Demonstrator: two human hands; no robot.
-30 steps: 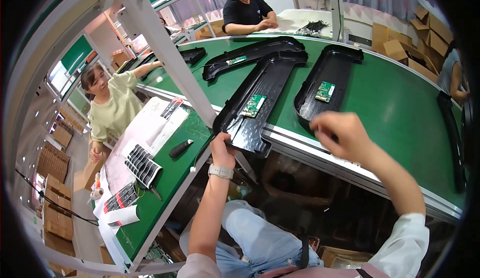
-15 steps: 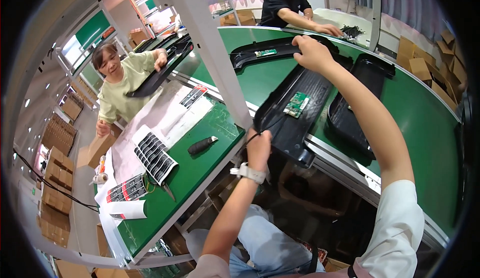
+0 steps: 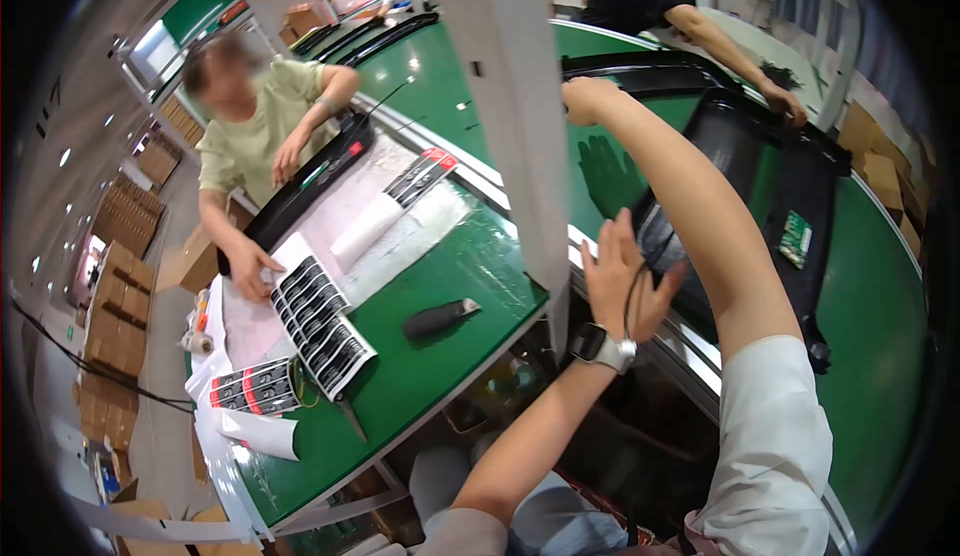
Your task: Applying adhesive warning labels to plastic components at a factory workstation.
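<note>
While seen from the head camera, lines as follows:

Left hand (image 3: 622, 278): spreading open, fingers apart, pressing lightly against the near edge of the black moulded panel (image 3: 745, 171), seemingly steadying it.

Right hand (image 3: 583, 99): reaching far forward over the conveyor belt (image 3: 880, 286), curling at the panel's far end just behind the white post (image 3: 510, 106); grip partly hidden, so cannot tell whether closing on the panel.

Black moulded panel: lying lengthwise on the green conveyor belt, carrying a small green circuit board (image 3: 795, 238), presumably facing up for access.

Bench (image 3: 440, 376): sitting left of the belt, holding label sheets (image 3: 320, 321) and a black handheld tool (image 3: 438, 318), staying within easy reach.

Co-worker's hand (image 3: 250, 261): resting on the label sheets.
</note>
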